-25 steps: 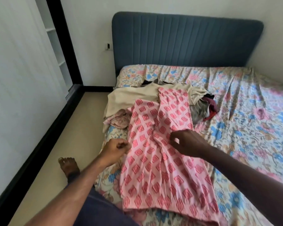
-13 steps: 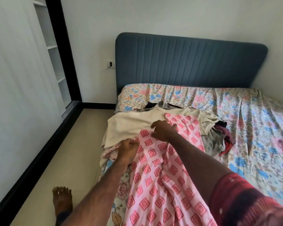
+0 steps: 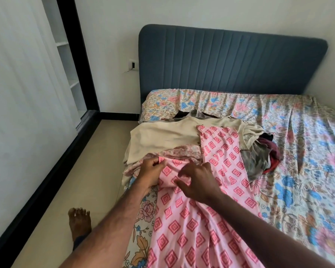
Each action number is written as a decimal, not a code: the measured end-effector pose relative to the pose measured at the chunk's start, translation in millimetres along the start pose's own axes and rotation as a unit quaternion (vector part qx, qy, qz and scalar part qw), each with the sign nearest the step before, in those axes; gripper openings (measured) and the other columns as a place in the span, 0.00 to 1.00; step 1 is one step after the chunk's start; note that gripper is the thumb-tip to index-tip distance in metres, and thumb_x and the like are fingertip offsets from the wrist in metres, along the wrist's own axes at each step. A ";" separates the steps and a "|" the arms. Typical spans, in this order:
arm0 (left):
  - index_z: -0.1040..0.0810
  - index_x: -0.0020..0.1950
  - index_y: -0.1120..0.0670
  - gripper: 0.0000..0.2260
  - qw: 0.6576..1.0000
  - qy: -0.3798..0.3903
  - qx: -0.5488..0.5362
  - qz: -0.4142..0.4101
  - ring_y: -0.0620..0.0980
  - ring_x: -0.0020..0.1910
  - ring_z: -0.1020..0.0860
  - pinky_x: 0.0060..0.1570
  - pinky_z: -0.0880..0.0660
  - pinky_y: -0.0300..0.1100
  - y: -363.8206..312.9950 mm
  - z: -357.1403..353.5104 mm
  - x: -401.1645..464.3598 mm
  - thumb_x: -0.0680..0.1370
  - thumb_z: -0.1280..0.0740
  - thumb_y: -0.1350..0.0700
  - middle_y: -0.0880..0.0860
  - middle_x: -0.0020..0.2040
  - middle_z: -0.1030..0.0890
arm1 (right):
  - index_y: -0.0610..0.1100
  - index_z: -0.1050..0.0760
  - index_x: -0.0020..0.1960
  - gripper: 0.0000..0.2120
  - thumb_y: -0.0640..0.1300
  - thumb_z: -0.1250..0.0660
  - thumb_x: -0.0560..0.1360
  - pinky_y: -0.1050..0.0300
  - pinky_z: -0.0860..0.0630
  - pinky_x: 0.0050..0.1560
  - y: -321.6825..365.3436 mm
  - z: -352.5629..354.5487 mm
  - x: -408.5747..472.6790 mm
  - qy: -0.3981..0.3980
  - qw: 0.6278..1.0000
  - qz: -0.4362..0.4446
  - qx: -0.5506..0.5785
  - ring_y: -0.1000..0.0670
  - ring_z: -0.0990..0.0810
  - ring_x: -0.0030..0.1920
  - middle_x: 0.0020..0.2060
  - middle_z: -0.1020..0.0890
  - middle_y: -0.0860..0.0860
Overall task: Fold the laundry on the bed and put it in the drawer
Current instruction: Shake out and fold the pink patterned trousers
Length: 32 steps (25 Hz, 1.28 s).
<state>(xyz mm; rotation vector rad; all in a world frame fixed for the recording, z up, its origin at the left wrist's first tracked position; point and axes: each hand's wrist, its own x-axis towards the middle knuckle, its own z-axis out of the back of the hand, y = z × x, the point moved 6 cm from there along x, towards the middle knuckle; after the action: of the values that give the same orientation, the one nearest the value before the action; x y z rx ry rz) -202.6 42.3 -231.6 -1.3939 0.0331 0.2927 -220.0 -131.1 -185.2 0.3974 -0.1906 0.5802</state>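
Observation:
A long pink garment with red diamond print [image 3: 191,229] lies lengthwise on the floral bed sheet [image 3: 298,171], its far end draped over a laundry pile. My left hand [image 3: 151,173] grips a bunched fold at the garment's left edge. My right hand [image 3: 198,182] rests on the cloth beside it with fingers spread. The pile holds a beige shirt [image 3: 162,136], a pale floral piece [image 3: 182,153], and grey and maroon clothes [image 3: 263,157]. No drawer is in view.
A blue padded headboard [image 3: 230,60] stands against the far wall. A floral pillow [image 3: 162,105] lies at the bed's head. Beige floor [image 3: 75,180] runs along the left of the bed, with my bare foot [image 3: 79,221] on it. A white wardrobe with shelves [image 3: 66,55] is at left.
My right hand has come back from the garment's far part to beside my left hand. A fold of the pink cloth is now gathered between them. My view has dropped slightly.

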 end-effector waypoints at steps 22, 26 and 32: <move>0.20 0.57 0.56 0.13 0.911 0.133 -0.390 -0.019 0.55 0.45 0.19 0.48 0.22 0.47 -128.1 -9.3 99.7 0.84 0.43 0.55 0.57 0.48 0.17 | 0.41 0.20 0.59 0.22 0.48 0.19 0.69 0.38 0.25 0.65 -107.6 40.3 197.2 0.244 0.766 -0.122 0.582 0.43 0.16 0.51 0.53 0.16 0.42; 0.23 0.55 0.52 0.06 0.995 -0.055 -0.080 -0.040 0.52 0.46 0.17 0.48 0.18 0.49 -94.0 6.2 113.1 0.80 0.30 0.56 0.53 0.49 0.17 | 0.45 0.22 0.58 0.16 0.49 0.23 0.75 0.59 0.23 0.42 -133.3 51.5 231.1 0.070 0.972 -0.157 0.162 0.47 0.18 0.48 0.51 0.18 0.47; 0.24 0.47 0.50 0.08 0.976 -0.178 0.113 -0.053 0.50 0.40 0.16 0.41 0.17 0.52 20.7 24.3 15.3 0.75 0.26 0.54 0.48 0.41 0.17 | 0.49 0.24 0.57 0.12 0.40 0.31 0.75 0.41 0.26 0.59 -97.3 17.4 172.7 -0.108 0.980 -0.167 -0.028 0.42 0.20 0.54 0.54 0.18 0.49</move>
<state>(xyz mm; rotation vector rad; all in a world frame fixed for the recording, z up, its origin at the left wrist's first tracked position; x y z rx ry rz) -196.1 71.8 -250.1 -1.0967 -0.2948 0.4319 -24.1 -127.3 -150.5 0.4277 -0.3399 0.1988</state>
